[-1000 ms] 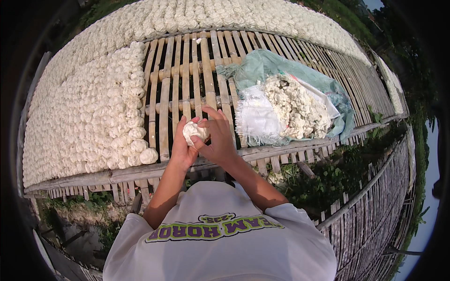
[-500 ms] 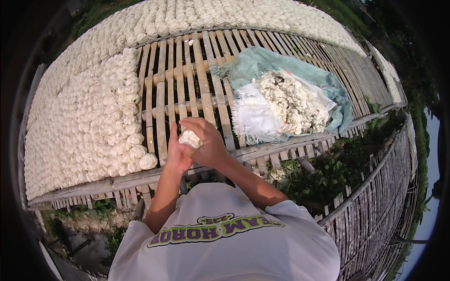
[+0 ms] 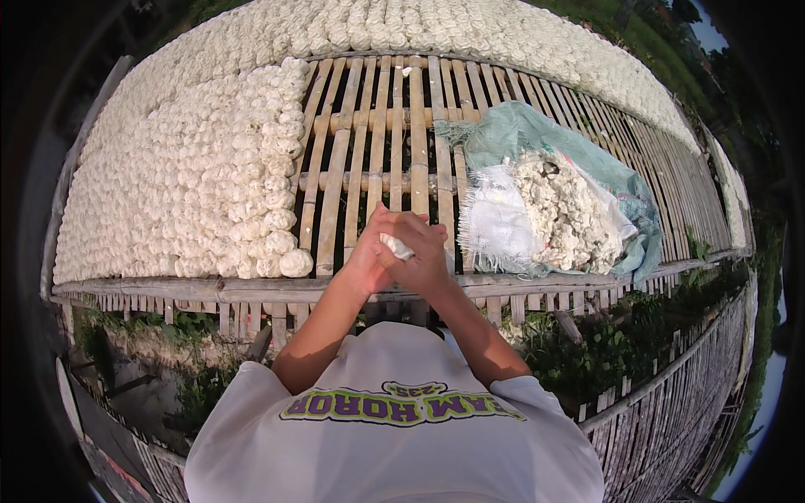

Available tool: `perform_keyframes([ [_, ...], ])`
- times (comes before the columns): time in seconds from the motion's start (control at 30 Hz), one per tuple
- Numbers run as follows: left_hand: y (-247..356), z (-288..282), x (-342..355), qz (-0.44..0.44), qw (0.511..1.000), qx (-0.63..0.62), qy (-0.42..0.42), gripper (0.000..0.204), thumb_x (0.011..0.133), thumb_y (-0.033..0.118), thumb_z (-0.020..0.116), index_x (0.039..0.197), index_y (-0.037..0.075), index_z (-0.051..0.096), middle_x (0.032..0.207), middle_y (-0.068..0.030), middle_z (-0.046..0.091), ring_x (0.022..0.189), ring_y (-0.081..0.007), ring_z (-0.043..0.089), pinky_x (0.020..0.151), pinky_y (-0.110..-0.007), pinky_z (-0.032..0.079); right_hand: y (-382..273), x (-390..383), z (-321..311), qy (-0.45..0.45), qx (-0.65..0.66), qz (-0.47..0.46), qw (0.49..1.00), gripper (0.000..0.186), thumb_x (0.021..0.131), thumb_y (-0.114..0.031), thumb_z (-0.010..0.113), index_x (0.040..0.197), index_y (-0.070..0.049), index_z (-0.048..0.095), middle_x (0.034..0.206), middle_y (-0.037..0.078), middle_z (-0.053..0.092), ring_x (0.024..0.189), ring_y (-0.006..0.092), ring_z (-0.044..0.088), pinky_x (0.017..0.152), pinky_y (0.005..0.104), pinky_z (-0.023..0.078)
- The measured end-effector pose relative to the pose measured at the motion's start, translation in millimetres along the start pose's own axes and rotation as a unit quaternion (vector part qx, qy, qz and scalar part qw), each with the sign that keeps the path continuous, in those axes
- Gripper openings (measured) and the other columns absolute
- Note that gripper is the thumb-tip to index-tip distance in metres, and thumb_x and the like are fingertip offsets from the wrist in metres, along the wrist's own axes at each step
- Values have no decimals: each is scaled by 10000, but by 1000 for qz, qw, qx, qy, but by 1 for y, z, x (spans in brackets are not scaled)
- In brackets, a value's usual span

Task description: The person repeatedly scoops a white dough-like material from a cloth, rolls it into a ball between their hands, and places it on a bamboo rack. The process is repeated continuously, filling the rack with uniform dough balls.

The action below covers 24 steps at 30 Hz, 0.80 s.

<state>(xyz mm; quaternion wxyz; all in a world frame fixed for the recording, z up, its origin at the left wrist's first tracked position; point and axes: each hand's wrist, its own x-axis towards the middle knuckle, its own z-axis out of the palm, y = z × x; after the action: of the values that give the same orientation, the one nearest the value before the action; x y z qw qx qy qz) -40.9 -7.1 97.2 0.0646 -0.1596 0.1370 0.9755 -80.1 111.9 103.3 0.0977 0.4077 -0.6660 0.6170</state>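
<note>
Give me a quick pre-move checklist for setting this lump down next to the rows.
1. Lump held: ok, pressed between left hand and right hand.
2. Lump shape finished: cannot tell, hands cover most of it.
3. Bare slats beside rows: ok, rack is bare right of the last white pieces.
4. Row end piece in reach: ok, just left of the hands.
5. Supply: ok, sack lies open, white material heaped in it.
6. Gaps between slats narrower than lump: cannot tell.

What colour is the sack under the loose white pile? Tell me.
Pale green sack, clearest in the head view.
</note>
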Motion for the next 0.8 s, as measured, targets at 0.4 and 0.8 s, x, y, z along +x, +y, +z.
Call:
perform_keyframes([
  [0.4,-19,-18,-1,-32,994,-84,-64,743,1075,628,377,1438,-9,497,1557,-213,511,1487,-372,451,1278,-524,316,-14,-3,8,62,-124,-24,990,275,776,-162,888,1018,-74,791,1055,91,747,1025,281,703,950,410,535],
  [0.8,-11,-13,-6,-11,980,-134,-145,630,1093,568,392,1382,29,543,1494,-174,548,1423,-340,511,1210,-480,409,-19,-1,19,72,-141,-64,985,148,845,-137,797,943,-38,747,1008,87,740,956,281,715,902,412,539],
])
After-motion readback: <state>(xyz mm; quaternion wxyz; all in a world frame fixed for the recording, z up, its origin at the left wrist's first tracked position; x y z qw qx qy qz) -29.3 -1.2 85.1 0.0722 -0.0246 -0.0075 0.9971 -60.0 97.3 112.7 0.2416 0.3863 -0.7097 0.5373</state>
